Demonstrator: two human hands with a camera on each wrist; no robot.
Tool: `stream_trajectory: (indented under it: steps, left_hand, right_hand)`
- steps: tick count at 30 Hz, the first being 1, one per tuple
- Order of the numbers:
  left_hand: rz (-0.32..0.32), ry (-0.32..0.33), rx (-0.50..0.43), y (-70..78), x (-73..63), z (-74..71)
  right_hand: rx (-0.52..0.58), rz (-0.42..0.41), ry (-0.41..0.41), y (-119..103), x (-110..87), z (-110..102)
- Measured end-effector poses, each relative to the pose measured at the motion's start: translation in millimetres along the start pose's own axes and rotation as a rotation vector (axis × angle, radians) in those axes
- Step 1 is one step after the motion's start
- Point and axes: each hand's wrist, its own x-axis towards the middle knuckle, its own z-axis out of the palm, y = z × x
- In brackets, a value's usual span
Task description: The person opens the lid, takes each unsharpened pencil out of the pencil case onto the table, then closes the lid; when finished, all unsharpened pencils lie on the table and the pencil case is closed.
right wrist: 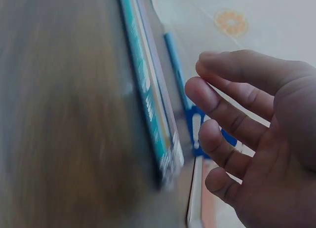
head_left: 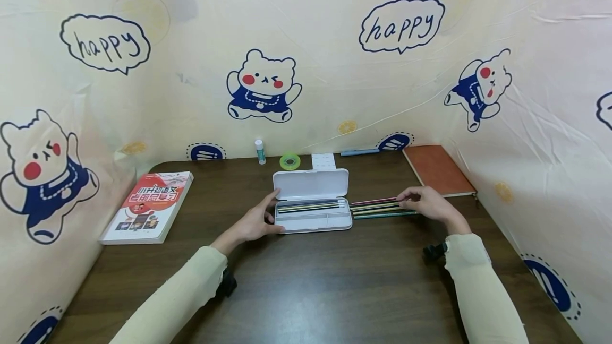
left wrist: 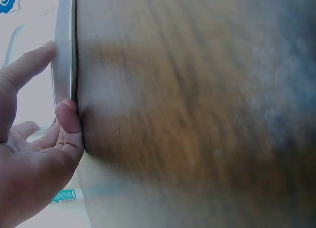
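Observation:
A white pencil case (head_left: 313, 215) lies with its lid (head_left: 311, 183) raised. Several dark and pale striped pencils (head_left: 308, 206) fill its far compartment; the nearer compartments show bare. My left hand (head_left: 255, 221) holds the case by its left end, thumb at the near corner and fingers toward the lid side. In the left wrist view, those fingers (left wrist: 68, 117) press against the case's edge (left wrist: 63, 55). Several more pencils (head_left: 375, 208), one teal, lie right of the case. Over their right ends hovers my right hand (head_left: 425, 201), its fingers (right wrist: 232, 117) loosely bent with nothing between them.
A red and white book (head_left: 148, 208) lies at the left. Along the back stand a glue stick (head_left: 260, 152), a green tape roll (head_left: 289, 161), a white card (head_left: 323, 161) and a blue pen (head_left: 359, 152). A brown notebook (head_left: 442, 169) lies back right by the curtain.

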Motion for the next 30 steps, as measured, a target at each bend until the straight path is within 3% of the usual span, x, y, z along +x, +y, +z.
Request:
stream_trajectory:
  steps: [16, 30]
  left_hand:
    - [0.014, 0.003, -0.010, -0.4, -0.7, 1.5]
    - [0.007, 0.006, -0.003, -2.4, 1.1, 2.9]
  right_hand:
    - [0.020, -0.093, -0.014, -60.0, 32.8, 30.9]
    - [0.015, -0.244, -0.060, -91.4, 52.7, 68.4]
